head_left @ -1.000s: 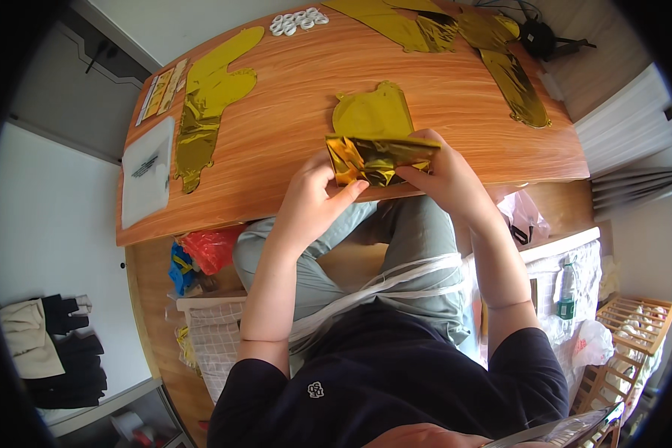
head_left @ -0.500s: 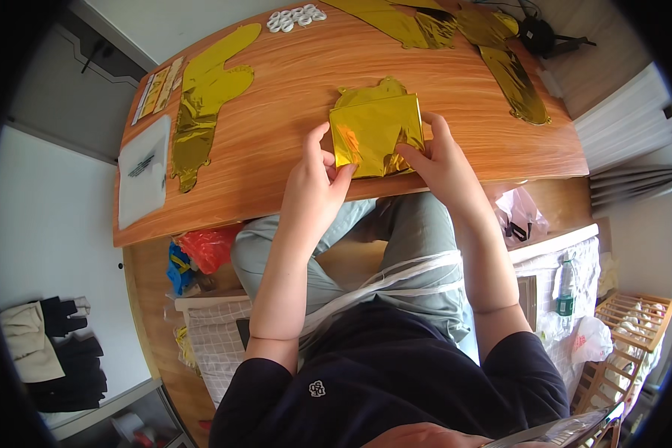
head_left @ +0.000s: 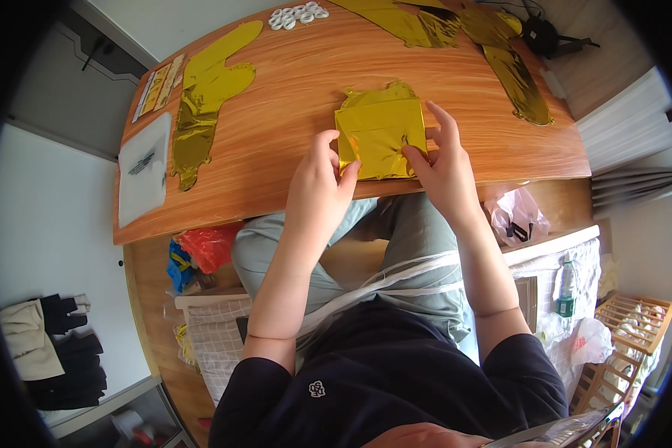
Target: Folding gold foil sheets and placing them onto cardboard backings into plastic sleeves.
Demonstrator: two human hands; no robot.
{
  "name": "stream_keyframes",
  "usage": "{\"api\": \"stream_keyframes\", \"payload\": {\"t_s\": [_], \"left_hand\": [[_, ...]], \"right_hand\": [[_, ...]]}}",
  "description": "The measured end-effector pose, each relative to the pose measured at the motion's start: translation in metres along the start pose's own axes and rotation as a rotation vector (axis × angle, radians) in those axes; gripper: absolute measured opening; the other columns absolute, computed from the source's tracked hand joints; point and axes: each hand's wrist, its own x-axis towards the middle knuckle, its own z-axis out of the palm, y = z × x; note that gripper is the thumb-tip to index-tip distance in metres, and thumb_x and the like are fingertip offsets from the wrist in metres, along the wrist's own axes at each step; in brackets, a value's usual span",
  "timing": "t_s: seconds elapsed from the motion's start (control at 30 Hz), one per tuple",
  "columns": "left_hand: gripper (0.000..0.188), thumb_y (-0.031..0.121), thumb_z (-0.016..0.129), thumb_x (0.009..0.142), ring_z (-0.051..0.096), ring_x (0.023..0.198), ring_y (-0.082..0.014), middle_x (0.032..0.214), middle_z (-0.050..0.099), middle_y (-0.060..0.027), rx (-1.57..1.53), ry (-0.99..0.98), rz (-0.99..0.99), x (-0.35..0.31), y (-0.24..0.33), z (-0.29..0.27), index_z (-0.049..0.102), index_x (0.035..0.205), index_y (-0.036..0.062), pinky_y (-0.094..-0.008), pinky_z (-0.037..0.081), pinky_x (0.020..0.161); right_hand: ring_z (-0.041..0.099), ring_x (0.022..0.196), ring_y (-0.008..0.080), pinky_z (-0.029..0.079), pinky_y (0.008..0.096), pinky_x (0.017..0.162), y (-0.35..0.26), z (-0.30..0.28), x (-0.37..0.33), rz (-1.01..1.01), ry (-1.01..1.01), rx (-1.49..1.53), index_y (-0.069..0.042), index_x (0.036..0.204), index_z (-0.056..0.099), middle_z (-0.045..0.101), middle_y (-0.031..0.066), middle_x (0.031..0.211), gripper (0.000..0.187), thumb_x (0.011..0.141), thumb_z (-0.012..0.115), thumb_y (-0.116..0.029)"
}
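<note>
A folded square of gold foil balloon (head_left: 381, 134) lies flat on the wooden table (head_left: 291, 89) near its front edge. My left hand (head_left: 322, 179) presses its lower left corner with fingertips. My right hand (head_left: 442, 160) rests on its right edge, fingers spread along the fold. Both hands touch the foil from the near side.
A long flat gold balloon (head_left: 205, 93) lies at the table's left, beside a clear plastic bag (head_left: 143, 168) and a printed strip (head_left: 157, 86). More gold balloons (head_left: 515, 71) and white round pieces (head_left: 297, 15) lie at the back. Red and blue bags (head_left: 201, 250) sit under the table.
The crumpled foil I held up near the table edge has been folded into a flat square and laid on the table farther from me; both hands followed it forward.
</note>
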Motion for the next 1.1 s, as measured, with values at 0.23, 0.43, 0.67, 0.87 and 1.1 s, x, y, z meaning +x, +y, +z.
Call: {"api": "stream_keyframes", "payload": {"t_s": [0.23, 0.43, 0.67, 0.87, 1.1], "left_hand": [[0.060, 0.026, 0.077, 0.092, 0.054, 0.138, -0.0345, 0.149, 0.055, -0.0147, 0.350, 0.047, 0.521, -0.027, 0.009, 0.021, 0.058, 0.145, 0.0064, -0.0514, 0.047, 0.110], [0.072, 0.045, 0.075, 0.091, 0.053, 0.141, -0.0319, 0.149, 0.058, -0.0151, 0.447, -0.024, 0.542, -0.034, -0.001, 0.034, 0.056, 0.147, 0.0046, -0.0517, 0.045, 0.113], [0.069, 0.047, 0.073, 0.092, 0.054, 0.140, -0.0323, 0.149, 0.058, -0.0150, 0.461, -0.050, 0.541, -0.034, -0.003, 0.033, 0.057, 0.147, 0.0090, -0.0522, 0.044, 0.113], [0.071, 0.053, 0.074, 0.090, 0.054, 0.141, -0.0316, 0.153, 0.056, -0.0141, 0.488, -0.055, 0.559, -0.036, -0.005, 0.036, 0.056, 0.152, 0.0229, -0.0528, 0.045, 0.112], [0.075, 0.059, 0.072, 0.088, 0.053, 0.141, -0.0306, 0.155, 0.054, -0.0133, 0.526, -0.055, 0.568, -0.033, -0.006, 0.034, 0.056, 0.153, 0.0245, -0.0524, 0.045, 0.113]], "right_hand": [[0.071, 0.072, 0.0137, 0.054, 0.0278, 0.064, 0.001, 0.001, 0.000, 0.000, -0.006, 0.036, -0.009, 0.159, 0.037, 0.072, 0.0145, 0.113, 0.073, 0.096, 0.073, -0.004], [0.071, 0.077, 0.0131, 0.055, 0.0275, 0.069, -0.008, -0.009, 0.000, 0.025, -0.065, 0.096, -0.006, 0.156, 0.040, 0.072, 0.0142, 0.114, 0.068, 0.096, 0.072, -0.003], [0.073, 0.097, 0.0213, 0.057, 0.0326, 0.083, -0.011, -0.036, -0.014, 0.062, -0.035, 0.054, -0.002, 0.136, 0.063, 0.070, 0.0131, 0.123, 0.044, 0.094, 0.071, 0.001], [0.065, 0.123, 0.0326, 0.053, 0.0463, 0.103, 0.024, -0.027, -0.040, -0.639, -0.073, -0.507, -0.005, 0.121, 0.073, 0.071, 0.0105, 0.128, 0.034, 0.088, 0.077, -0.012], [0.064, 0.128, 0.0306, 0.048, 0.0478, 0.111, 0.046, -0.023, -0.050, -0.664, -0.013, -0.567, -0.007, 0.129, 0.072, 0.070, 0.0089, 0.135, 0.041, 0.088, 0.077, -0.013]]}}
